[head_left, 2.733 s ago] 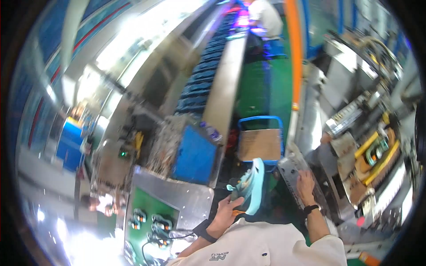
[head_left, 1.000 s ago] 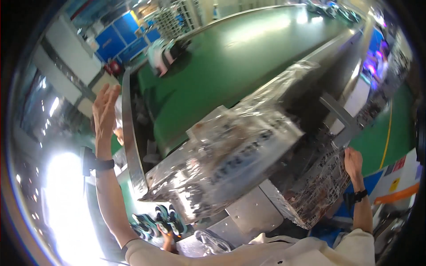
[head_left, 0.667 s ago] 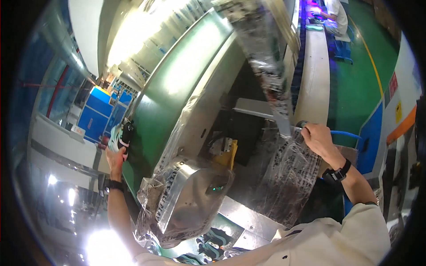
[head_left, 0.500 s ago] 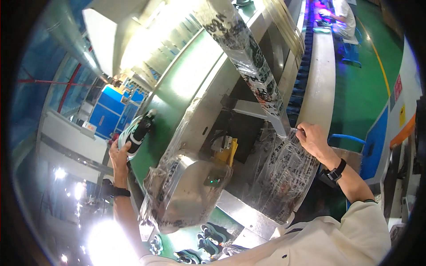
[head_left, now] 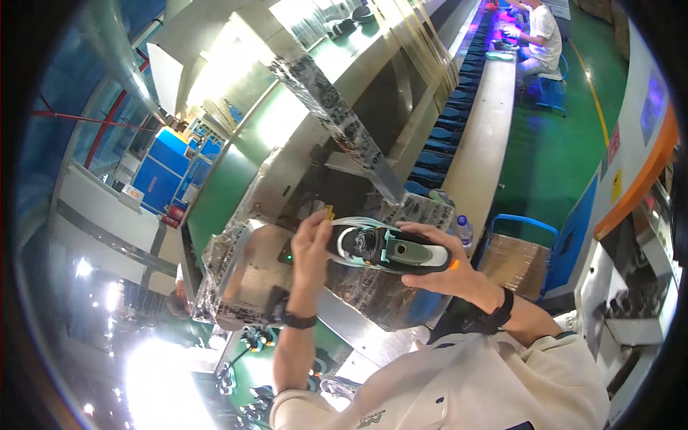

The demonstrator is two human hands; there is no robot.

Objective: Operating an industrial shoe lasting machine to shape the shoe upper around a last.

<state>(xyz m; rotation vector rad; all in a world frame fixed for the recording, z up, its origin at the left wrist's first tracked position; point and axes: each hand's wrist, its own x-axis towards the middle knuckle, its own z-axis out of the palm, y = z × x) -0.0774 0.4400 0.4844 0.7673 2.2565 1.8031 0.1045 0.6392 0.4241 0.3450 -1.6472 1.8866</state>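
A black sneaker with mint-green and white trim lies across both my hands, its opening facing up. Inside the opening shows a grey-green piece with a round dark hole. My left hand grips the end on the left, fingers pressed against it. At the other end my right hand is wrapped round the sneaker, thumb on the near side and fingers on the far side. The sneaker is held above a plastic-wrapped machine part.
A wrapped metal post slants over the work area. Left is a green conveyor belt; right, a line of dark blue pieces. More shoes lie below. A bottle, a blue-framed chair and a seated co-worker are right.
The sneaker has come from above the green belt at left to the middle in my left hand. My right hand has left the wrapped part and taken hold of the sneaker. The view has shifted.
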